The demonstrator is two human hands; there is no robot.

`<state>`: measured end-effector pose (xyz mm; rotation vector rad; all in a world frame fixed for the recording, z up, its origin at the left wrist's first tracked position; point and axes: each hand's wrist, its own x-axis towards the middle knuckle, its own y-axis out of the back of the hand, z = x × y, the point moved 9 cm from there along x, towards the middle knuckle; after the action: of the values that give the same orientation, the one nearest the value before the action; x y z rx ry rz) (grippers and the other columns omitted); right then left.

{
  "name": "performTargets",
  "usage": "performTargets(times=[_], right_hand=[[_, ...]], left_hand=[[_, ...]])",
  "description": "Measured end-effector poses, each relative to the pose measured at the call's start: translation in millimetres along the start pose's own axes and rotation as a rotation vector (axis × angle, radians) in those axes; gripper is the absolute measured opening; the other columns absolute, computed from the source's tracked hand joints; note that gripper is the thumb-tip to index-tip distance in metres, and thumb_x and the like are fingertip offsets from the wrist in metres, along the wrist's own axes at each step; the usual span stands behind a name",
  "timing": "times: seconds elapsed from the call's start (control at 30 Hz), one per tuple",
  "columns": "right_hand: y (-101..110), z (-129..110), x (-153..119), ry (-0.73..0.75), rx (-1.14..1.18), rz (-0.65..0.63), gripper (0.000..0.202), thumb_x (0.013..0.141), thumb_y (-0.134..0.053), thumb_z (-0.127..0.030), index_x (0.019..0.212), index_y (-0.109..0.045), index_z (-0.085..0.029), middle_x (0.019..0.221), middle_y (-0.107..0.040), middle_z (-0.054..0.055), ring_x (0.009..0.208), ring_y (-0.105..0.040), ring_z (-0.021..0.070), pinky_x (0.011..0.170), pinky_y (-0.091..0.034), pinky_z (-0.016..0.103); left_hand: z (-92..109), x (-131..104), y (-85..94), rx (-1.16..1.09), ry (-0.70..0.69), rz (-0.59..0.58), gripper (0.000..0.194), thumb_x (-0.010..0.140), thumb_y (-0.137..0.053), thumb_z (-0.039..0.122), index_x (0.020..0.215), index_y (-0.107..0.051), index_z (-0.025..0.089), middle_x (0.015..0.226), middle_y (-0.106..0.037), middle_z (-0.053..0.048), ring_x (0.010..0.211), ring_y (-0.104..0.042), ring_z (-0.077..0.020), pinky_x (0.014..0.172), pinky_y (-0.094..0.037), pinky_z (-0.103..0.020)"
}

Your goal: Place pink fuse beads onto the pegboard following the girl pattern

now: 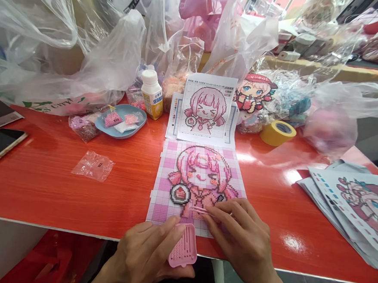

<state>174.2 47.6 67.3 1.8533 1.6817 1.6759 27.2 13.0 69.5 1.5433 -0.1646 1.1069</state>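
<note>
My left hand is closed on a small pink bead tray at the table's front edge; beads sit in its grooves. Pinched in my right hand are pink tweezers, their tips over the lower part of a bead picture. That picture, a pink-haired cartoon figure with a round cake badge, lies on a pink and white checked pegboard. I cannot make out a bead between the tweezer tips. Behind the board leans a printed pattern sheet showing the same figure.
On the red table are a blue plate with bead packets, an empty-looking bag, a white bottle, yellow tape, a phone and printed sheets. Plastic bags crowd the back.
</note>
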Motion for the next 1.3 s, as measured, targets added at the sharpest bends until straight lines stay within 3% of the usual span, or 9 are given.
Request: performTargets(times=[0.23,0.5,1.3], right_hand=[[12,-7,4,0.065,0.078,0.054,0.012,0.082,-0.065,-0.011,0.092,-0.066,-0.017,0.075,-0.062,0.003,0.075,-0.053,0.0135,0.062,-0.049,0.026],[3,-16,-1,0.161,0.257,-0.101,0.016,0.082,-0.067,-0.012,0.096,-0.064,-0.017,0.078,-0.061,0.002,0.075,-0.051,0.013,0.062,-0.048,0.027],[-3,-15,-2,0.159,0.279,-0.146,0.017,0.081,-0.067,-0.011,0.096,-0.063,-0.016,0.078,-0.061,0.003,0.075,-0.05,0.0134,0.062,-0.047,0.028]], left_hand=[[-2,-5,-3.0,-0.015,0.01,-0.023,0.052,0.084,-0.065,0.047,0.111,-0.056,0.003,0.094,-0.075,-0.017,0.087,-0.073,-0.0188,0.068,-0.059,-0.023],[-4,-7,-3.2,-0.041,0.029,-0.013,0.055,0.083,-0.065,0.047,0.115,-0.054,0.003,0.094,-0.075,-0.016,0.084,-0.074,-0.0179,0.065,-0.057,-0.022],[-4,-6,-1.3,-0.042,0.037,-0.002,0.061,0.081,-0.068,0.046,0.12,-0.053,0.002,0.094,-0.075,-0.016,0.082,-0.074,-0.0189,0.064,-0.058,-0.021]])
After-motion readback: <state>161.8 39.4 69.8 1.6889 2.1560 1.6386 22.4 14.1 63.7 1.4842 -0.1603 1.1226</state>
